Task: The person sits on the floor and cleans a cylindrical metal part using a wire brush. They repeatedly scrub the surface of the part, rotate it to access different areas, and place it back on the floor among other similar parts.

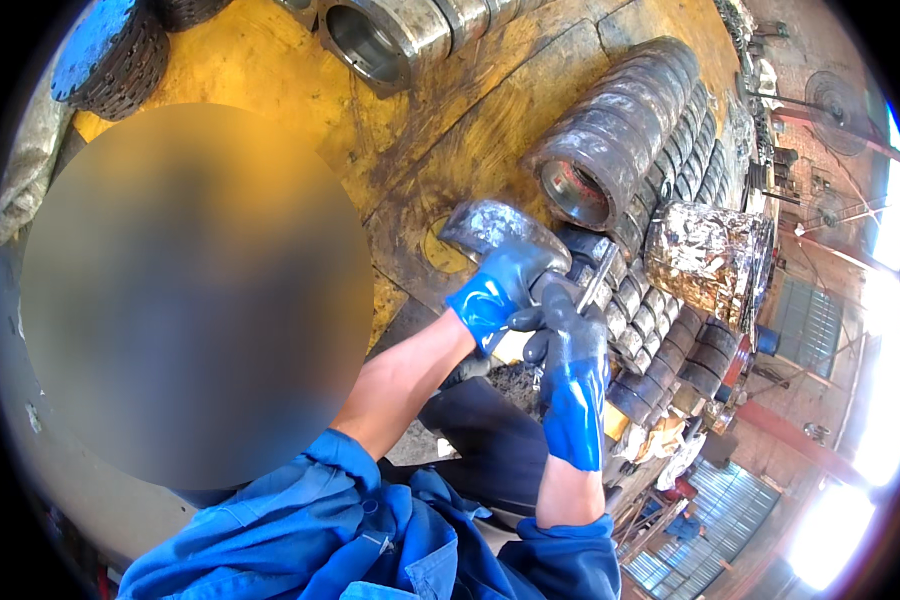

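- Curved metal piece (492, 222) — dark grey, worn bright in patches, it lies above the yellow work surface (470, 140), ahead of the person. Its long axis slants from far left to near right; the exact facing of its hollow cannot be told.
- Left hand (510, 282): gloved, closed on the near side of the curved metal piece; the fingertips are hidden.
- Slender metal bar (600, 275): its long axis runs forward and to the right, the free end pointing away from the person.
- Right hand (575, 345): gloved, its fingers closed narrowly about the near end of the slender metal bar, just beside the left hand.
- Surroundings: a row of joined metal cylinders (625, 125) lies beyond; a stained container (708, 262) stands to the right.
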Demonstrator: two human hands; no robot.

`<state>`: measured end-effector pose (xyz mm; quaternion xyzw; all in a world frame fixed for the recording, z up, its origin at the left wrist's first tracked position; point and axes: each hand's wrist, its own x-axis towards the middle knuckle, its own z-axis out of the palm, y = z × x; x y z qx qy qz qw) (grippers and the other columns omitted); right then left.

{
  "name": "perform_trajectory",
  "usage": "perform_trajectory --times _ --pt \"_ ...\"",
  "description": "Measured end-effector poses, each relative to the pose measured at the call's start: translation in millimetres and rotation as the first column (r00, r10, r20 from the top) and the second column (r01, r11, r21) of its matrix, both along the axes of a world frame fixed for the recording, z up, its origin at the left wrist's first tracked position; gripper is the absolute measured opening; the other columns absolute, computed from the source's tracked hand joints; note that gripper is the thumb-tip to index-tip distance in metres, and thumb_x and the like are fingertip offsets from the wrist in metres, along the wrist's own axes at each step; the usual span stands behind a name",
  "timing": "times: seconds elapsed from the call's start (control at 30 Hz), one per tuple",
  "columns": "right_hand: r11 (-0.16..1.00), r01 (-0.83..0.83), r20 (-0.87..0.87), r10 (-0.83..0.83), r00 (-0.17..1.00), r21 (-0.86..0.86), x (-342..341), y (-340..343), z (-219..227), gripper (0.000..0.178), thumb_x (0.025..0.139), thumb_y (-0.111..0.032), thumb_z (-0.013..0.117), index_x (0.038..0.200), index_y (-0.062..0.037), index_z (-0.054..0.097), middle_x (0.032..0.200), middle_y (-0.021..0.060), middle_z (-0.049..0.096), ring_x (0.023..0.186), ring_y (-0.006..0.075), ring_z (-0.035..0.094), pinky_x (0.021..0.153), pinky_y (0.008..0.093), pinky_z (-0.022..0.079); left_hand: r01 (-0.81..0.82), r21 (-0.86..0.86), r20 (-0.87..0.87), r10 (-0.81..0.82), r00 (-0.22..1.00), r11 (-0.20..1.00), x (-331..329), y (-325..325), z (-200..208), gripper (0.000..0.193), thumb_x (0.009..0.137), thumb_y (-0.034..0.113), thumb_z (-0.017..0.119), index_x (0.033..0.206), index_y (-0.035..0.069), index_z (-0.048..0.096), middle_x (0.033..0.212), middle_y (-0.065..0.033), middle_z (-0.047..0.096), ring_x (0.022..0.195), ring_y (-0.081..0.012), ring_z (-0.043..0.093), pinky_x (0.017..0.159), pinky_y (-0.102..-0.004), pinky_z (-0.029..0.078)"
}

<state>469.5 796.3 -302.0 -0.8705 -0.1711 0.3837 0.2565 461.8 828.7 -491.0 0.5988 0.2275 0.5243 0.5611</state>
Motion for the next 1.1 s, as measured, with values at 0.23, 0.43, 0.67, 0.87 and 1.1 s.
perform_trajectory --times 0.23,0.43,0.67,0.87,1.1 --pt "0.999 -0.046 -0.039 0.047 0.998 0.025 10.1 -8.8 -7.2 0.045 0.098 -0.043 0.059 0.113 -0.0013 0.068 0.068 0.0051 0.066 0.05 0.009 0.048 0.046 0.0243 0.035 -0.023 0.005 -0.051 0.023 0.998 1.0 8.7 -6.2 -9.4 0.041 0.066 0.015 0.082 0.105 0.008 0.07 0.097 -0.0162 0.071 0.094 -0.0351 0.069 0.08 -0.0417 0.054" --pt "0.998 0.053 0.058 -0.051 0.997 -0.029 2.6 -3.0 15.1 0.036 0.096 -0.035 0.062 0.107 -0.0006 0.069 0.069 0.0083 0.068 0.05 0.0111 0.052 0.047 0.0274 0.04 0.019 -0.117 0.061 -0.012 0.998 0.993 7.4 -0.9 19.0 0.015 0.087 0.003 0.062 0.1 0.003 0.071 0.089 -0.0111 0.072 0.077 -0.0231 0.07 0.062 -0.0336 0.053" --pt "1.0 -0.016 0.039 0.016 0.999 -0.003 11.8 -9.3 -3.9 0.035 0.098 -0.033 0.061 0.11 -0.0009 0.068 0.067 0.0082 0.067 0.048 0.0114 0.05 0.046 0.0274 0.039 0.077 -0.082 0.071 -0.072 0.995 0.994 5.9 -0.6 0.0 0.017 0.087 0.006 0.065 0.102 0.001 0.07 0.08 -0.0119 0.071 0.064 -0.0217 0.067 0.054 -0.0313 0.049" --pt "0.991 -0.116 0.142 0.105 0.984 0.069 6.3 -8.9 -11.2 0.039 0.096 -0.037 0.063 0.11 -0.0014 0.067 0.074 0.0071 0.07 0.055 0.0113 0.053 0.051 0.0281 0.041 0.553 -0.463 0.466 -0.341 0.817 0.693 -12.6 2.9 14.2 0.028 0.078 0.01 0.073 0.106 0.007 0.071 0.098 -0.0097 0.073 0.086 -0.0211 0.071 0.077 -0.0353 0.056" --pt "0.983 -0.143 0.147 0.126 0.981 0.113 9.3 -6.0 -15.4 0.034 0.097 -0.029 0.06 0.115 0.0001 0.064 0.077 0.0064 0.067 0.055 0.0089 0.051 0.049 0.0251 0.037 0.54 -0.669 0.432 -0.324 0.842 0.511 -10.5 11.5 27.1 0.021 0.084 0.005 0.066 0.105 0.004 0.07 0.096 -0.0145 0.073 0.092 -0.0321 0.071 0.081 -0.0402 0.056"
